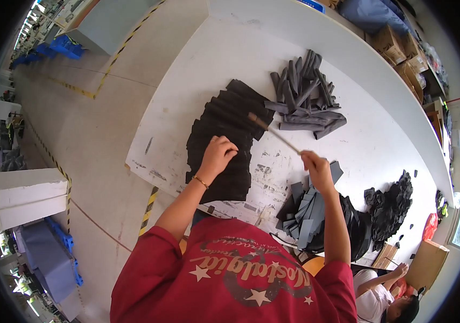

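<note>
Head view, single camera. Position: high above the person, whose red shirt fills the lower middle of the frame. Facing: steeply down and forward over the white surface. Range: shirt and forearms near; surface at arm's reach; floor well below. Lens: wide fisheye, dark circular rim, straight edges bowed, the surface's far edge curving toward the upper right. Coverage: near edge and left corner of the surface, both hands, floor with striped tape on the left, cartons at upper right, a second person at the lower right edge. No second view supplied.
</note>
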Available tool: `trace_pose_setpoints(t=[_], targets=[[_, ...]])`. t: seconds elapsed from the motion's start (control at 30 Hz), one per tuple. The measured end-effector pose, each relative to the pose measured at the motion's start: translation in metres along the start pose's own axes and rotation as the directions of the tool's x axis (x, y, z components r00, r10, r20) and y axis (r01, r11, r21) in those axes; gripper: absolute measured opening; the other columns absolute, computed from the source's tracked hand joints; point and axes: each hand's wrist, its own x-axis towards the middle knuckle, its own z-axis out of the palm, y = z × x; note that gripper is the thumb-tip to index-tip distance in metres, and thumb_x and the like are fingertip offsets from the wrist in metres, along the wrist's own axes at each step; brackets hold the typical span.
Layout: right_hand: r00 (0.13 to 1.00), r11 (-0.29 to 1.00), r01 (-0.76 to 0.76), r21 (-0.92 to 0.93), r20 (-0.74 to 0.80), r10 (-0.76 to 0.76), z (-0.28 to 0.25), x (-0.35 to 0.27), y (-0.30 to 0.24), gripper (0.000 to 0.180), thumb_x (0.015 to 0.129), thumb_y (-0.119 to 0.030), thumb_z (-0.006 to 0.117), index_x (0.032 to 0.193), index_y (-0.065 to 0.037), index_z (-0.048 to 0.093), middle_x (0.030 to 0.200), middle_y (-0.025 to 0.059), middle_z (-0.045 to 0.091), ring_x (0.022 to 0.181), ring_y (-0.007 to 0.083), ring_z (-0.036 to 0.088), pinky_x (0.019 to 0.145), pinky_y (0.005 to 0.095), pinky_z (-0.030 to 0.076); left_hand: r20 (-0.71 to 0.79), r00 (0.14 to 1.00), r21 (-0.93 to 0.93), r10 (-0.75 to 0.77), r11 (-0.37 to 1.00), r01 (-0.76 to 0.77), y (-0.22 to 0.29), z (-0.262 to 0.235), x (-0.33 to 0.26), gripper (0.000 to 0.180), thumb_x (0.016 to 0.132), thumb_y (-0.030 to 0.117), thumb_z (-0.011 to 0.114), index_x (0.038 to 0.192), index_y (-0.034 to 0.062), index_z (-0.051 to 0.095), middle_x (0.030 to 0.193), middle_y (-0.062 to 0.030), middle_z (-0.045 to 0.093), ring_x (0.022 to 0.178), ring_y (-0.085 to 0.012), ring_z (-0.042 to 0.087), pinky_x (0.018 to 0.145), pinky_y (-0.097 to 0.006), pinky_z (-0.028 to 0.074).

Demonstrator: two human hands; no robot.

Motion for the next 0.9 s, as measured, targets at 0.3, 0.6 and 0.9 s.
trace_pose_setpoints(t=[0.3, 0.6, 0.9], targets=[[0.992, 0.973, 0.089, -0.212, 0.105, -0.068, -0.022, -0.041, -0.003, 0.016, 0.088, -0.016, 0.06, 0.098, -0.005, 0.068, 0.076, 0.0141, 0.064, 0.063, 0.0293, 0.062, 0.059, 0.0344, 0.048, 0.072, 0.997, -0.151, -0.003, 0.988, 0.014, 0.006, -0.015, 0.009, 0.015, 0.075, 0.013, 0.073, 0.09, 0.0124, 0.074, 0.084, -0.0016, 0.057, 0.086, -0.0217, 0.051, 0.082, -0.032, 0.044], [0.983, 0.96, 0.167, -0.224, 0.112, -0.145, -0.023, -0.039, -0.004, 0.016, 0.087, -0.016, 0.061, 0.097, -0.005, 0.068, 0.082, 0.0145, 0.067, 0.069, 0.0317, 0.064, 0.063, 0.0361, 0.05, 0.098, 0.995, -0.163, 0.013, 0.987, 0.004, 0.005, -0.016, 0.012, 0.014, 0.076, 0.013, 0.072, 0.09, 0.0123, 0.074, 0.082, -0.002, 0.058, 0.087, -0.0218, 0.051, 0.082, -0.032, 0.044], [0.955, 0.997, 0.064, -0.038, 0.292, -0.05, 0.051, -0.011, -0.024, 0.032, 0.09, -0.012, 0.054, 0.121, -0.007, 0.056, 0.072, 0.0114, 0.062, 0.063, 0.02, 0.059, 0.062, 0.0317, 0.048, 0.126, 0.922, -0.092, 0.367, 0.929, -0.357, 0.081, 0.004, 0.025, 0.015, 0.069, 0.015, 0.074, 0.085, 0.0143, 0.073, 0.094, -0.0008, 0.061, 0.1, -0.0228, 0.052, 0.089, -0.036, 0.039]])
